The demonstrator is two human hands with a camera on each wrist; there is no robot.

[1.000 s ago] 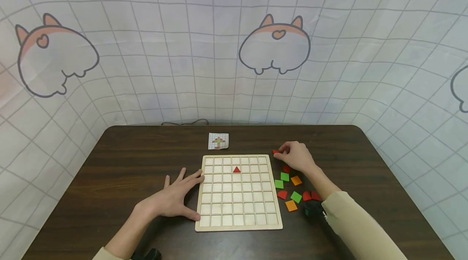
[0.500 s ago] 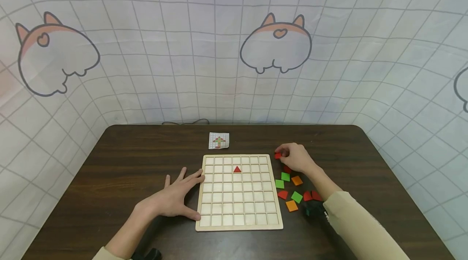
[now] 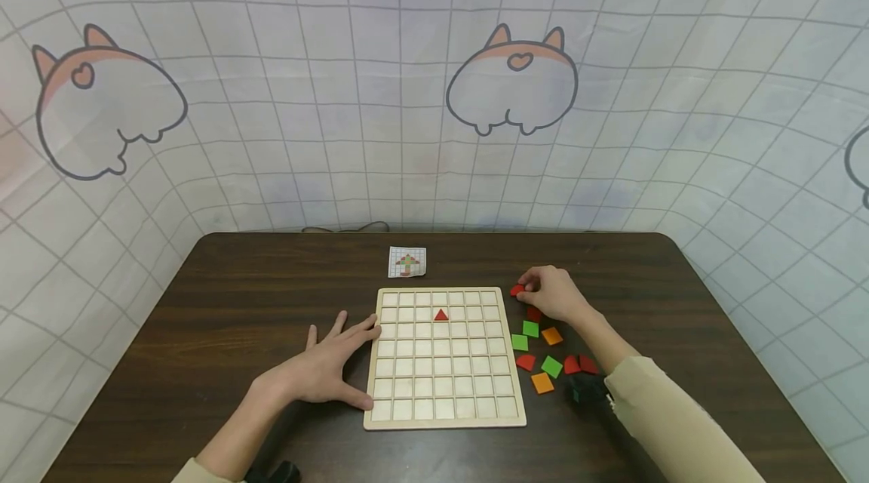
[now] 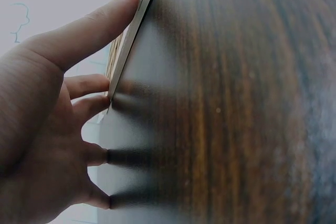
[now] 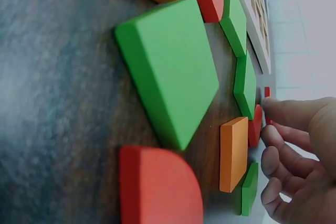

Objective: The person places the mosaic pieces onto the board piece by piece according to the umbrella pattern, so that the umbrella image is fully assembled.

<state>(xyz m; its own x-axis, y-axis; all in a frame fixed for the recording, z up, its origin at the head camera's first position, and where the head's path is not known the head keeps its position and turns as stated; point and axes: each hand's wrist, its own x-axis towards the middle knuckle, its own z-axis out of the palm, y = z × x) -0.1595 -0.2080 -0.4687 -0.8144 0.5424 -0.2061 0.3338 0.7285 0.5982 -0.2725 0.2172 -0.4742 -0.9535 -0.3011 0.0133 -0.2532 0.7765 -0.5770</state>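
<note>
My left hand lies with spread, fairly straight fingers along the left edge of a wooden grid board; its thumb and two fingertips touch the frame. In the left wrist view the other fingertips reach down to the table. One red triangle tile sits in a cell of the second row. Beyond the board's upper right corner, my right hand pinches a small red tile with a rounded edge between thumb and fingertips. Part of that tile is hidden by the fingers in the right wrist view.
Right of the board lie loose tiles: several green squares, orange squares and red round-edged tiles. A small card with a coloured grid pattern lies behind the board. A patterned curtain surrounds the table's back.
The red tile in my right hand has come slightly nearer and to the right, turning between the fingers so its rounded edge shows. My left hand has stayed at the board.
</note>
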